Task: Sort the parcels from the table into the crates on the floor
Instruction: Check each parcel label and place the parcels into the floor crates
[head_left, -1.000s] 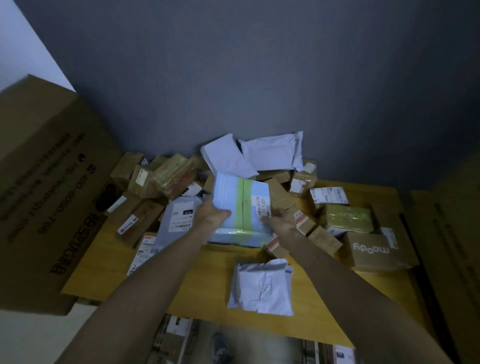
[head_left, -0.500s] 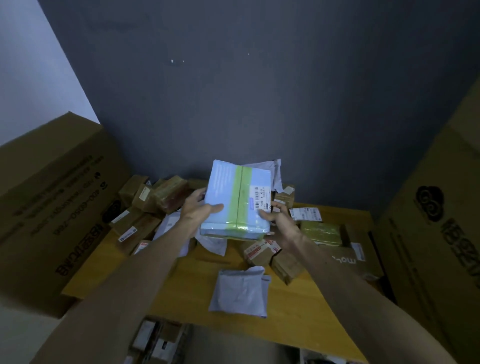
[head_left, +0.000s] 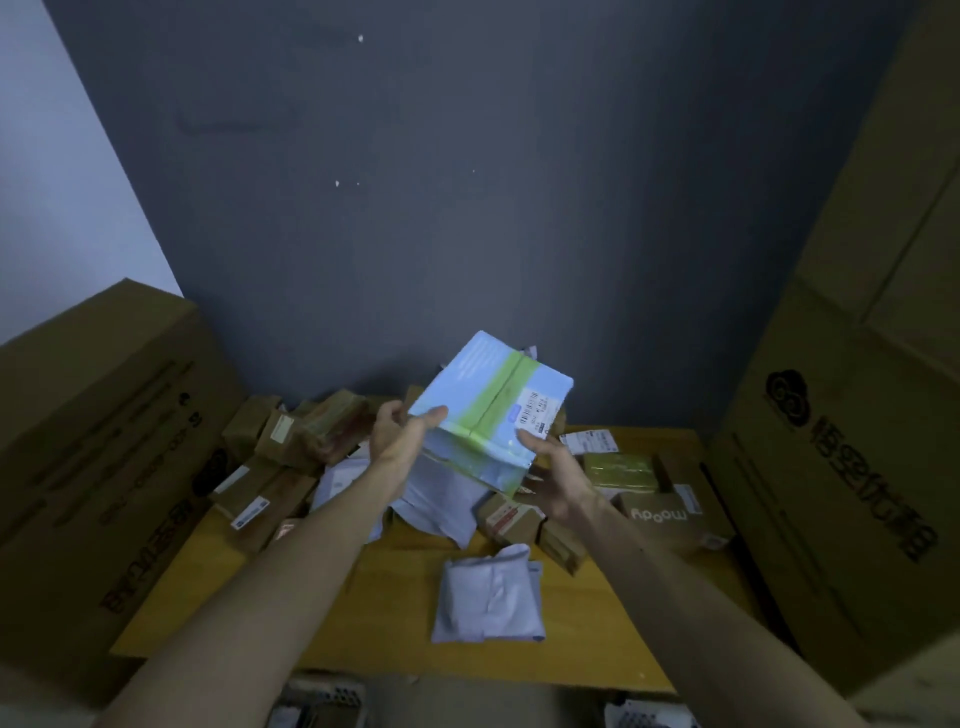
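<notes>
Head view: a flat rectangular blue parcel (head_left: 488, 410), glossy film-wrapped, with a green tape band and a white barcode label, is held tilted above the yellow wooden table (head_left: 395, 623). The left hand (head_left: 402, 436) pinches its near-left corner, thumb on top. The right hand (head_left: 558, 478) grips the near-right edge, thumb by the label. Below lie a crumpled grey poly mailer (head_left: 488, 597) and brown cardboard boxes (head_left: 291, 441).
</notes>
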